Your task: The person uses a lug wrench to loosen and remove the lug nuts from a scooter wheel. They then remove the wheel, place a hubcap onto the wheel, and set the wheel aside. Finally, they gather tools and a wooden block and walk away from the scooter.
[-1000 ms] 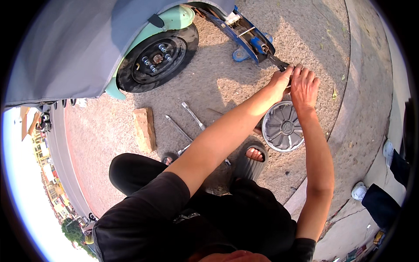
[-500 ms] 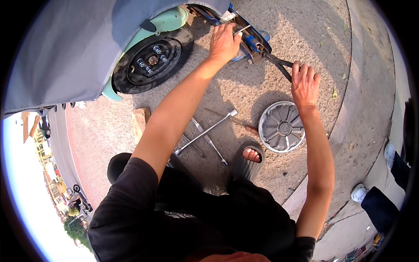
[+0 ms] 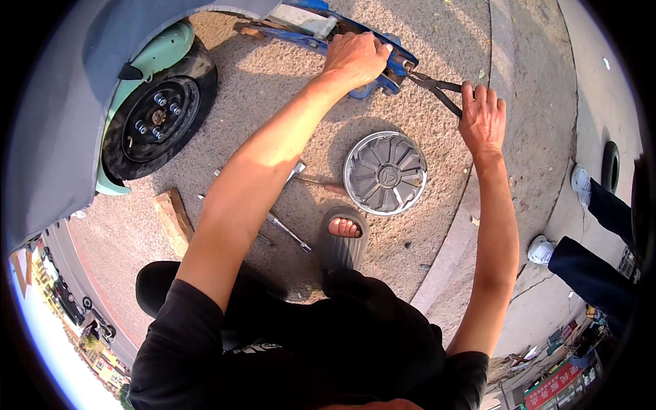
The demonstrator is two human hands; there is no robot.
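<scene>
My left hand point(image 3: 357, 60) is curled over the blue floor jack point(image 3: 396, 67), its fingertips mostly hidden against the jack's frame. In my right hand point(image 3: 482, 119) are the handles of long black pliers point(image 3: 430, 84), spread apart, with the jaws at the end of the jack. Left of the jack, a black wheel point(image 3: 190, 102) with exposed studs sits under the pale green fender point(image 3: 164, 51). A silver hubcap point(image 3: 386, 174) lies below my hands, beside a screwdriver point(image 3: 333, 188) and a cross wrench point(image 3: 287, 229), partly behind my left forearm.
A grey-covered vehicle point(image 3: 61, 116) fills the upper left. A stone-like block point(image 3: 171, 217) lies by my left forearm. A curb strip point(image 3: 447, 253) runs along the right. Beyond it are another person's legs point(image 3: 591, 277) and a loose tyre point(image 3: 610, 169). A road point(image 3: 113, 321) shows at lower left.
My left hand has left the pliers and moved up-left onto the jack. My right hand still holds the pliers, their handles now apart. The view has turned, shifting wheel and hubcap leftward.
</scene>
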